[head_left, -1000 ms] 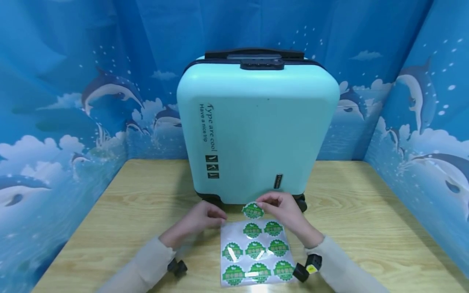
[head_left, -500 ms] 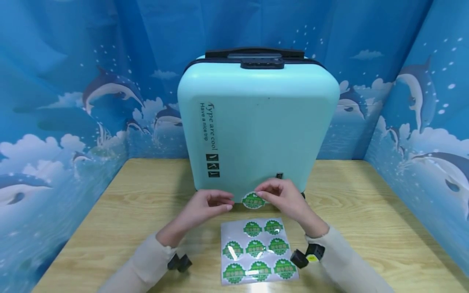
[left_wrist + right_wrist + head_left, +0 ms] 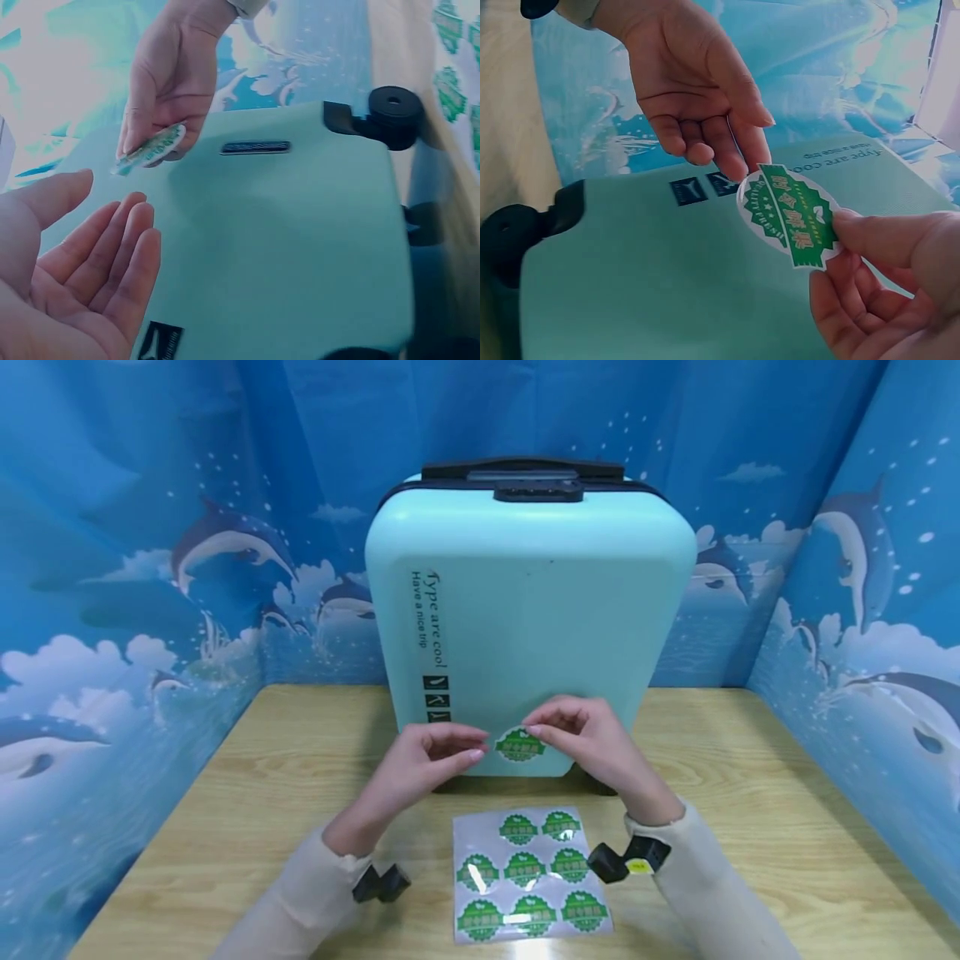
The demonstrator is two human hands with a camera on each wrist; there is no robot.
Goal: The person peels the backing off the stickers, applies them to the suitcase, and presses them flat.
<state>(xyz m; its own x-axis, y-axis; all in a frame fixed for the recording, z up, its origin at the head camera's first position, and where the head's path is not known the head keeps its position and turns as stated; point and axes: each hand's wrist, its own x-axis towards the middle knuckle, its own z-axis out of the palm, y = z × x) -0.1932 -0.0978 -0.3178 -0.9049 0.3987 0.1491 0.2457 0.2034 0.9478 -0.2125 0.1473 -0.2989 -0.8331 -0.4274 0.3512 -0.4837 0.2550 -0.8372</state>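
A green and white round sticker (image 3: 519, 745) is pinched at its edge between thumb and fingers of my right hand (image 3: 588, 739). It is held up in front of the lower part of a mint-green suitcase (image 3: 540, 627). My left hand (image 3: 420, 764) hovers just left of the sticker, fingers loosely bent, thumb apart from them, holding nothing. In the right wrist view the sticker (image 3: 789, 216) shows its printed face, with the left hand (image 3: 697, 82) close beyond it. Below the hands lies a sheet of stickers (image 3: 525, 877) on the table, its top left spot bare.
The suitcase stands upright on a wooden table (image 3: 300, 760), with a black handle (image 3: 521, 468) on top and a black wheel (image 3: 395, 112) at its bottom. A blue curtain with dolphins (image 3: 225, 539) surrounds the table at the back and sides.
My right hand has lifted the sticker from just above the sheet up to the suitcase's lower front. The left hand has left the sheet's edge and risen beside the sticker.
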